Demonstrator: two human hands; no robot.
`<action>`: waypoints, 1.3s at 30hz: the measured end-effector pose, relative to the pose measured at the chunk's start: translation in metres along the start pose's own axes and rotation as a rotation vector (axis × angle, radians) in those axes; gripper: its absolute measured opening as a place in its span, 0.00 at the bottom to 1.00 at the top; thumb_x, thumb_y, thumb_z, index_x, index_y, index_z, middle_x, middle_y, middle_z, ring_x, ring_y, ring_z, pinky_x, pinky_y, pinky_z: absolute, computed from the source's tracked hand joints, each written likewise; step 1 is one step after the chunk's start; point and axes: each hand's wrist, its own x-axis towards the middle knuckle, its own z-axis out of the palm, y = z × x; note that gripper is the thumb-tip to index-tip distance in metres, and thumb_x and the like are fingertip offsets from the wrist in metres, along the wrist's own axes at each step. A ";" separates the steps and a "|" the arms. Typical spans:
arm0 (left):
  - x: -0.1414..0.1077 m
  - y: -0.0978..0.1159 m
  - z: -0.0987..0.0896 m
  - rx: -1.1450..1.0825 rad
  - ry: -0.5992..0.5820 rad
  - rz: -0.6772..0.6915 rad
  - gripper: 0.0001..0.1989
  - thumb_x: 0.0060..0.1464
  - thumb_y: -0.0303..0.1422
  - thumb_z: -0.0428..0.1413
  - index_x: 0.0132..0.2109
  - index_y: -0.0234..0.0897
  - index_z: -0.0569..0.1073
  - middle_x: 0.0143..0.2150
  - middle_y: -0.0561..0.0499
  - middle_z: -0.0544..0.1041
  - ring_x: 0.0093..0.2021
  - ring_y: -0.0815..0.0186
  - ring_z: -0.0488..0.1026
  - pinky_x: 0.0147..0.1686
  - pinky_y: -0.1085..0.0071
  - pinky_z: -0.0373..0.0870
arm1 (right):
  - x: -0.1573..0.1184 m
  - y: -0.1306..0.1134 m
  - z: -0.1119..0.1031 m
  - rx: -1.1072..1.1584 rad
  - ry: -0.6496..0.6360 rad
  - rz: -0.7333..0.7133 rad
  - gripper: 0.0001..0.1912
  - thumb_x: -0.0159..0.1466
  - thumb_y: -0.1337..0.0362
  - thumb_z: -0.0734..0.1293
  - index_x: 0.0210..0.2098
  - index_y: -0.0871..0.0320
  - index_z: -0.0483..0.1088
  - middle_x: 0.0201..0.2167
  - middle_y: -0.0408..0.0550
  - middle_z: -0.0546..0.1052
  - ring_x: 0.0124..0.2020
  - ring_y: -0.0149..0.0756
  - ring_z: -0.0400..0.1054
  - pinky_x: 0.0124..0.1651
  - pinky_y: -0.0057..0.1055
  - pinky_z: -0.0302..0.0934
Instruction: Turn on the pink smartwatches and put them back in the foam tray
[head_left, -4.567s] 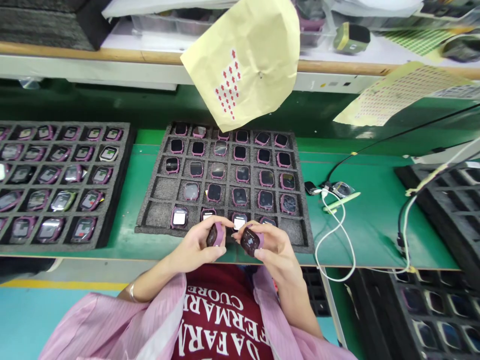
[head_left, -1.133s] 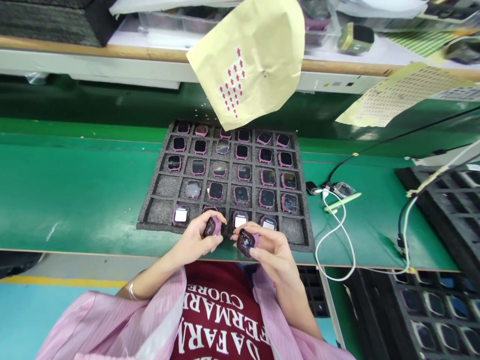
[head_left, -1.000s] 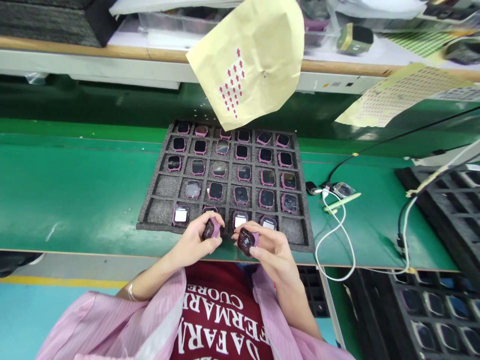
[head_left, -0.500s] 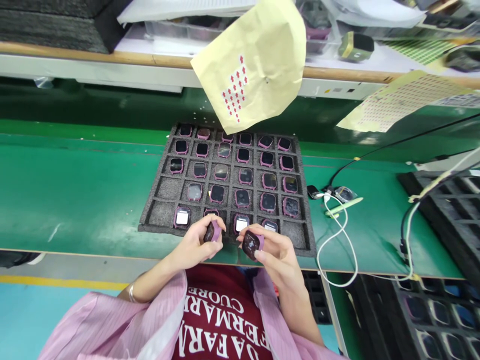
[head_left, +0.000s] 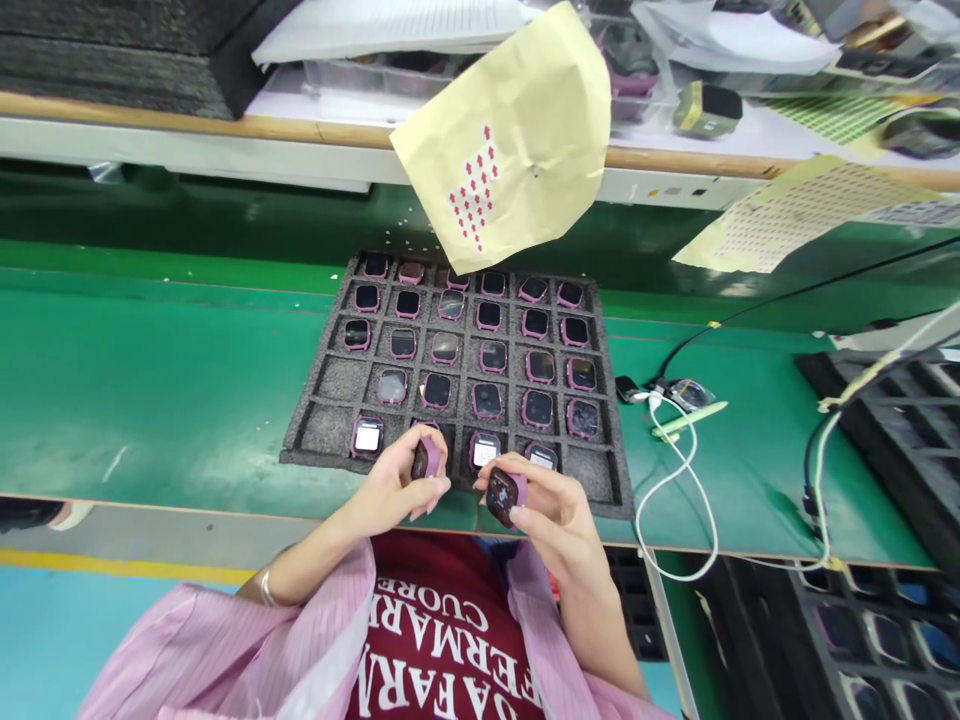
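A purple smartwatch body without a strap [head_left: 428,457] is gripped in my left hand [head_left: 397,478], turned edge-on over the front of the foam tray. My right hand [head_left: 551,505] pinches a second purple watch [head_left: 502,495] by its sides, its dark screen showing faint marks. Both hands are apart, just above the table's front edge. Beneath them lies the dark grey foam tray [head_left: 307,425], its compartments filled with several similar watches. In the front row, a watch with a lit white screen [head_left: 367,437] and another lit one [head_left: 484,451] show. My left fingers partly hide a watch between them.
A yellow sheet with red arrow stickers [head_left: 525,150] hangs from the shelf over the tray's back. Right of the tray lie a white cable [head_left: 709,500], a green pen-like tool [head_left: 690,419] and a small dark watch [head_left: 627,389]. More foam trays [head_left: 877,430] stand at the far right.
The view has shifted slightly. My left hand's fingers have moved a little around its watch; the right hand holds its watch much as before.
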 end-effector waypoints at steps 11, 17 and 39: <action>0.001 -0.001 -0.001 0.047 0.004 -0.012 0.11 0.53 0.32 0.58 0.38 0.37 0.62 0.24 0.60 0.63 0.16 0.78 0.58 0.15 0.81 0.49 | 0.000 0.002 0.001 -0.010 0.063 0.039 0.17 0.53 0.65 0.76 0.43 0.52 0.79 0.42 0.49 0.78 0.44 0.45 0.75 0.48 0.36 0.68; 0.002 -0.001 -0.003 0.057 -0.014 -0.020 0.11 0.54 0.33 0.58 0.38 0.37 0.62 0.24 0.60 0.63 0.17 0.78 0.58 0.15 0.81 0.49 | 0.001 0.002 0.001 -0.013 0.067 0.026 0.17 0.53 0.65 0.77 0.43 0.52 0.79 0.42 0.49 0.78 0.43 0.43 0.74 0.49 0.34 0.67; 0.001 0.002 -0.002 0.046 -0.020 -0.079 0.18 0.53 0.30 0.60 0.48 0.37 0.64 0.29 0.57 0.67 0.19 0.76 0.65 0.18 0.80 0.61 | 0.005 -0.001 0.005 0.105 0.008 0.101 0.18 0.60 0.66 0.72 0.50 0.52 0.76 0.44 0.50 0.80 0.48 0.44 0.74 0.54 0.38 0.66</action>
